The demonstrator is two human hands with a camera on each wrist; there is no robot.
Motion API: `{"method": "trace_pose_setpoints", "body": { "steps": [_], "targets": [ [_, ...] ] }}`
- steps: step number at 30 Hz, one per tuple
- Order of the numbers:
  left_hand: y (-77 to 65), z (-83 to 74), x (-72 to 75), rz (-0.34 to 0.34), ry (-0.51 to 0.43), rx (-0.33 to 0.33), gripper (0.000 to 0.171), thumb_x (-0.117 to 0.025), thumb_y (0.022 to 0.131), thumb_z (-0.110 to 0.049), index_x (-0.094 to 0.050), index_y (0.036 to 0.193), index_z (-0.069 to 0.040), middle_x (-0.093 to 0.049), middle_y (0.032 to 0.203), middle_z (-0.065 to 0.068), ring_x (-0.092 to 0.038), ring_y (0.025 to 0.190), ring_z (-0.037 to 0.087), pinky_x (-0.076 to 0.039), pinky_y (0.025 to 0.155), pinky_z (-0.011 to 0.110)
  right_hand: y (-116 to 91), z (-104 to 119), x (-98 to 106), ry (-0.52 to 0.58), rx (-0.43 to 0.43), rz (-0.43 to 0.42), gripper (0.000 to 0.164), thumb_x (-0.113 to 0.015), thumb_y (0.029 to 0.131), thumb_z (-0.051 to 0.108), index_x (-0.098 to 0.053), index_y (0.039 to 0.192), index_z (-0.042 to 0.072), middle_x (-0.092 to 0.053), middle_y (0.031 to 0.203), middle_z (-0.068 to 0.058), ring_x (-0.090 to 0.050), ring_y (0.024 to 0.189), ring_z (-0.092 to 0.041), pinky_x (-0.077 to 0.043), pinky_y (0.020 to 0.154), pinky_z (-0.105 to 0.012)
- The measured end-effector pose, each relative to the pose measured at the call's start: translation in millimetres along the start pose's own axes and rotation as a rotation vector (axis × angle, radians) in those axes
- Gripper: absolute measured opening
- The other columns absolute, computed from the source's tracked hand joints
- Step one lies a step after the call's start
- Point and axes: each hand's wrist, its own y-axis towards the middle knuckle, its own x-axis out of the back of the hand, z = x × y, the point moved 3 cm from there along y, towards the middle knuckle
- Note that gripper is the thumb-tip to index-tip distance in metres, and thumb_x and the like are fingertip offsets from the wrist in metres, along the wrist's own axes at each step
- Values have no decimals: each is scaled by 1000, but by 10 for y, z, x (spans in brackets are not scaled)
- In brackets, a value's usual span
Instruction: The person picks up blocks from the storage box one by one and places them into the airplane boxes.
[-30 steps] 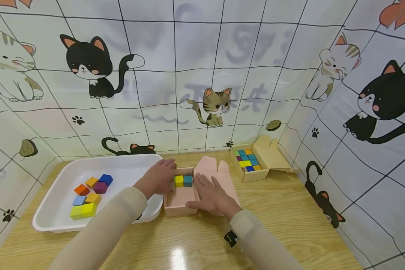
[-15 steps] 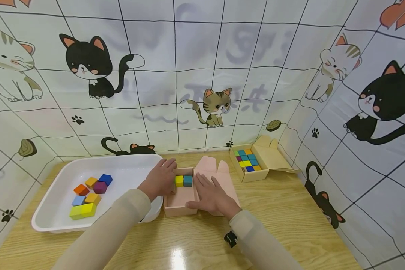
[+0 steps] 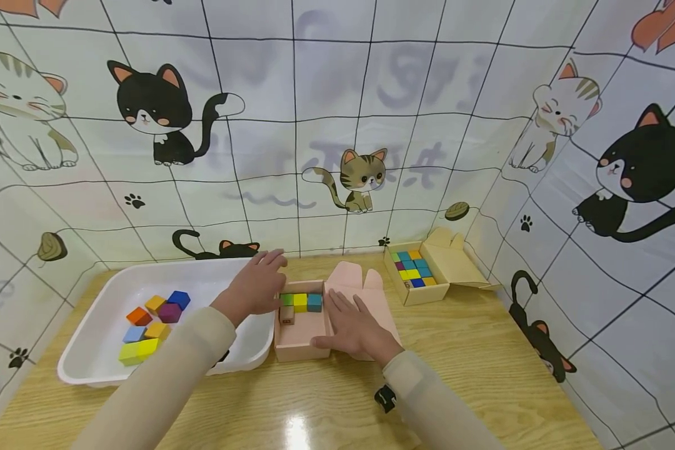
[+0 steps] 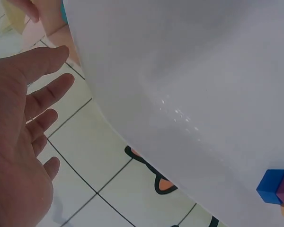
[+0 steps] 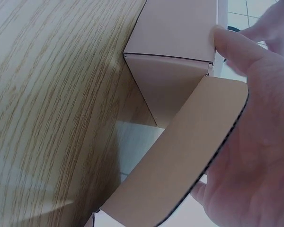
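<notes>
Three coloured cubes — green, yellow and teal — now show in a row along the far wall of the pink cardboard box, just below the centre of the head view. Half a second ago the left hand covered most of the green one; it has since lifted up and to the left, so the left end of the row and the tan block just below it have come into sight. The marks on that block are too small to read.

The person's left hand now hangs over the right side of the white tray, its fingers loosely extended and, in the left wrist view, holding nothing. The right hand has not shifted on the box: fingers straight, it lies on the folded-back lid, with its thumb at the box's edge.

The far row looks filled across and the next one begun at its left end; by that reading, the filling is partway along. In the left of the frame, coloured blocks remain in the tray, while at upper right a cream cardboard box holds closely set cubes.
</notes>
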Motion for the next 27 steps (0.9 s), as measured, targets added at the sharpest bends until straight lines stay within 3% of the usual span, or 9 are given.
{"method": "trace_pose_setpoints", "body": {
  "steps": [6,11,17,27],
  "targets": [
    [-192,299,125,-79,-78,36,21,-72,73,-39,-67,82,-21,-49,129,8,-25,137,31,-21,113,50,-11,-4,-3,8,7,-6,96,-43,81,70,-7,148,11,-6,156,-3,-5,144,-18,-4,117,-47],
    [-386,508,116,-105,-132,72,22,-72,74,-37,-67,86,-19,-47,131,10,-24,137,33,-21,112,52,-21,-16,-7,5,4,-3,96,-42,81,70,-7,148,11,-5,156,-3,-5,144,-18,-5,117,-47],
    [-683,735,5,-102,-156,129,21,-74,72,-34,-68,85,-19,-49,129,9,-22,136,36,-21,110,54,-14,-20,-6,-15,8,-5,98,-40,80,72,-6,148,11,-5,156,-4,-5,144,-18,-5,117,-46],
    [-1226,1091,-302,-52,-222,268,18,-76,69,-30,-68,82,-20,-51,125,16,-22,132,42,-19,106,63,-11,3,8,-37,27,-21,97,-40,80,72,-9,148,9,-9,155,-5,-8,144,-20,-7,117,-47]
  ]
}}
